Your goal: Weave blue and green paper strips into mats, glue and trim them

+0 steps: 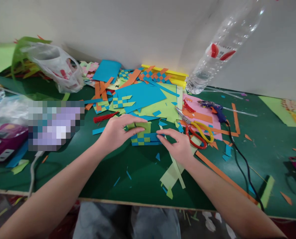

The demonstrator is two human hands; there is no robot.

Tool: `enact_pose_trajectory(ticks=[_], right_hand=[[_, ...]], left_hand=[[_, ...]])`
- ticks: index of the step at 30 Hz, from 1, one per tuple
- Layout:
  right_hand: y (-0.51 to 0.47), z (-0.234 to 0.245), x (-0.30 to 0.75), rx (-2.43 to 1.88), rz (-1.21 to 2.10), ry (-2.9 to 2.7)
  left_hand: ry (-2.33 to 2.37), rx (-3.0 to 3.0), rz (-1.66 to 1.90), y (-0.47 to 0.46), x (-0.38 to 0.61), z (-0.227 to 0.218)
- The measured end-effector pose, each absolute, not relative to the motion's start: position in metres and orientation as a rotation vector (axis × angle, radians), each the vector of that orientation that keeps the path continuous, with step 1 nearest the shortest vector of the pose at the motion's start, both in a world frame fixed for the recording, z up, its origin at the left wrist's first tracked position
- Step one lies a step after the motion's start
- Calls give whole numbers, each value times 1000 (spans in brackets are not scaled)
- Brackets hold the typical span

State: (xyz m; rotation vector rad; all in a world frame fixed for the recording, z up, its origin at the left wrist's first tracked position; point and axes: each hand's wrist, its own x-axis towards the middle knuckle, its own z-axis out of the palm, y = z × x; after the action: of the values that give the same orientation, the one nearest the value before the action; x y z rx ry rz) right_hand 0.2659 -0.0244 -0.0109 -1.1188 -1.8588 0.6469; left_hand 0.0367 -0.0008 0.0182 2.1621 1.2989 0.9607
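Note:
Between my hands is a small woven paper piece [141, 139] of blue and green strips in a checkered pattern. My left hand [118, 131] pinches its upper left side, where a green strip [146, 126] is folded up. At the right end, the fingertips of my right hand [178, 144] are closed on a blue strip [152, 137] that sticks out of the weave. Just right of my right hand lie scissors [187, 121] with one red and one yellow handle. A red tassel [104, 117] rests beyond my left hand.
Blue and green paper sheets [143, 96] and woven scraps pile up behind my hands. A blue glue gun [220, 113] with a black cord lies on the right, below a clear plastic bottle [220, 49]. Left stand a white plastic bag [60, 66] and a pixelated object [55, 126].

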Motion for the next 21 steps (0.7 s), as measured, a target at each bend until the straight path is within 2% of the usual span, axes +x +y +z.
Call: enact_pose_trajectory(ticks=[13,18,21], right_hand=[[-24,-10,265,-1125,609,-1862],[-23,-11,265,-1145,619,-1858],[-22,-14,266,-1165,641,-1824]], left_hand=[[1325,2106,975,-1,37,20],[1210,1685,1061,4,37,20],[1200,1439,989,10,34,15]])
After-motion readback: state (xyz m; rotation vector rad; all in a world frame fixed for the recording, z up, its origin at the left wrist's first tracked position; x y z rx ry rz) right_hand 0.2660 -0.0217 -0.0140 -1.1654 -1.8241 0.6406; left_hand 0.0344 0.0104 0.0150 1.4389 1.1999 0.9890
